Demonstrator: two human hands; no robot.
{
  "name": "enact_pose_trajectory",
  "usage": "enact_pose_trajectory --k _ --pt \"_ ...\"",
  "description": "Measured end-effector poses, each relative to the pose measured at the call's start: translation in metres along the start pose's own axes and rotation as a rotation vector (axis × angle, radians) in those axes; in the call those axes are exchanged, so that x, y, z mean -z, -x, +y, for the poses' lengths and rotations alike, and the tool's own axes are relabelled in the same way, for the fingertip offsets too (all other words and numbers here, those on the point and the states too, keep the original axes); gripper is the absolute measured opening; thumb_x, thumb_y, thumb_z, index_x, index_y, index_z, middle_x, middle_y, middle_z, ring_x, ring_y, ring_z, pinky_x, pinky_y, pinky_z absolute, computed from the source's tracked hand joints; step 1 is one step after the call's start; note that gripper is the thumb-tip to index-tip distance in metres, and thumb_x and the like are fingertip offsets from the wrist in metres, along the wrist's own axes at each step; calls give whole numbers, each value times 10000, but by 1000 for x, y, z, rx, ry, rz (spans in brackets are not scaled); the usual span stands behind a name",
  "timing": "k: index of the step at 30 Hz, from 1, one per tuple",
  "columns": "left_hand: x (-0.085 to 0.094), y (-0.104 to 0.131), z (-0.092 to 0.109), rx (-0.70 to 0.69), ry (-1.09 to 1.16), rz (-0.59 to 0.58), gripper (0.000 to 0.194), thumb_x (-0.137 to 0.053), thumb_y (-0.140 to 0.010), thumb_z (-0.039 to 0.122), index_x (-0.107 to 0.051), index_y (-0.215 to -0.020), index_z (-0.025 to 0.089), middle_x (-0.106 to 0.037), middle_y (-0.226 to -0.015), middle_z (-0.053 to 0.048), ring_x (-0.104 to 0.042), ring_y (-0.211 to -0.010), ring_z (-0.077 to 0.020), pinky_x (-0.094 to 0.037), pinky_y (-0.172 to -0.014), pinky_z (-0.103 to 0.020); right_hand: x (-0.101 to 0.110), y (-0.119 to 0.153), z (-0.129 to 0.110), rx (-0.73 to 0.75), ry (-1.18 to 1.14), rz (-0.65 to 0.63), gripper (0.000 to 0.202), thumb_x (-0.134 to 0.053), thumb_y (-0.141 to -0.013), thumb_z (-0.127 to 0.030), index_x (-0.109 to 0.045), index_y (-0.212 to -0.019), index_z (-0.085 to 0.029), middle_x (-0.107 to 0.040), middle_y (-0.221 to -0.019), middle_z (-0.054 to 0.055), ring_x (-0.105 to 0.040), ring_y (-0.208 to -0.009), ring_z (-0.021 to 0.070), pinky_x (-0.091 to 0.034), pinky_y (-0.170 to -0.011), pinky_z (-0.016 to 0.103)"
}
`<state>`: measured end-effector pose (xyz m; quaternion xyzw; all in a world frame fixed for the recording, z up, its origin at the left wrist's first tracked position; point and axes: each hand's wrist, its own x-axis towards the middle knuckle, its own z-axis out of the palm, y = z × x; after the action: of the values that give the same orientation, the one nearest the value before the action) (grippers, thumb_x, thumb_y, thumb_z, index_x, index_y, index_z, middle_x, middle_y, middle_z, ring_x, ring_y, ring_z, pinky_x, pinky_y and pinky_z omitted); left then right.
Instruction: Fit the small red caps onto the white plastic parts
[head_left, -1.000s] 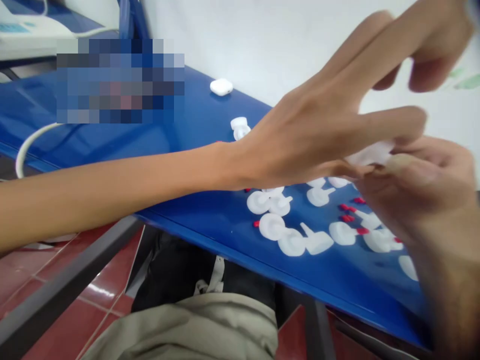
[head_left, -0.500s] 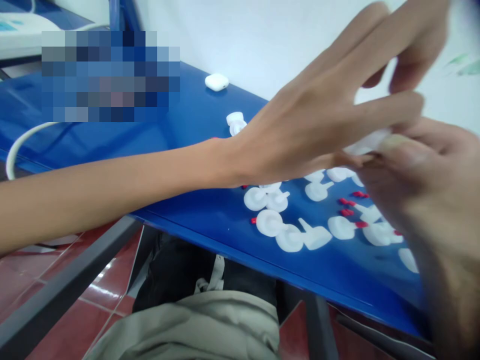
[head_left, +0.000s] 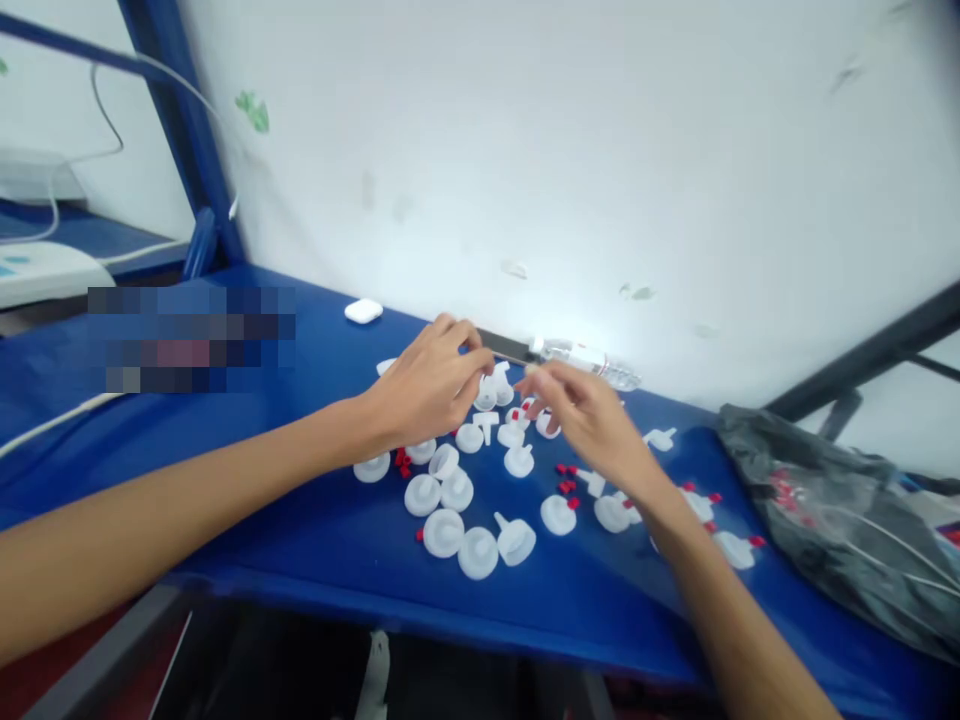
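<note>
My left hand (head_left: 439, 380) is over the pieces near the back edge of the blue table (head_left: 322, 545), fingers bent and pinched together; what they hold is too small to make out. To its right is my right hand (head_left: 585, 415), with curled fingers whose tips face the left hand; anything in them is unclear. The two hands are apart. Around and below them lie several white round plastic pieces with short stems (head_left: 444, 533), some with red tips. Small loose red caps (head_left: 403, 462) lie among them.
Behind the hands are a clear bottle (head_left: 585, 357) and a dark flat object (head_left: 502, 346). A white rounded case (head_left: 364, 311) sits at the back left. At the right is a dark plastic bag (head_left: 832, 520). A white cable (head_left: 60, 420) crosses the left side.
The view has shifted back and shows more wall and table. My hands, earlier close up and together around a white piece, are now apart and lower over the pieces.
</note>
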<state>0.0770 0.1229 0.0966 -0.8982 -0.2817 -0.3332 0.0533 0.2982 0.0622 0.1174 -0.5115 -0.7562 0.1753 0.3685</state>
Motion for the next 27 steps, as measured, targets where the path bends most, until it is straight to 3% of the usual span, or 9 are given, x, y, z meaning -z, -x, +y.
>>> enact_pose_trajectory --k 5,9,15,27 --pt "5 -3 -9 24 -32 -71 286 -440 -1001 159 -718 -1068 136 -658 -1065 -132 -537 -1039 -287 -503 -890 -431 -1 1 -3 123 70 15 280 -610 -1010 -473 -756 -910 -255 -718 -1047 54 -665 -973 211 -505 -735 313" --pt "4 -3 -11 34 -57 -176 268 -480 -990 185 -737 -1059 151 -692 -1054 -126 -574 -1013 -285 -510 -858 -412 0 2 -3 134 99 -80 289 -621 -1008 -474 -780 -900 -257 -731 -919 40 -661 -871 206 -497 -753 337" --pt "2 -2 -12 92 -110 -285 258 -534 -978 225 -757 -1081 143 -714 -1018 -146 -610 -985 -307 -502 -849 -427 -3 6 -7 170 125 -216 275 -615 -1011 -490 -785 -973 -277 -795 -980 7 -657 -906 213 -479 -828 360" --pt "0 -1 -14 144 -121 -317 271 -508 -975 266 -766 -948 187 -759 -934 -123 -661 -936 -309 -501 -777 -398 -9 12 -24 207 45 -330 173 -668 -993 -388 -794 -965 -273 -816 -984 0 -744 -898 195 -529 -844 328"
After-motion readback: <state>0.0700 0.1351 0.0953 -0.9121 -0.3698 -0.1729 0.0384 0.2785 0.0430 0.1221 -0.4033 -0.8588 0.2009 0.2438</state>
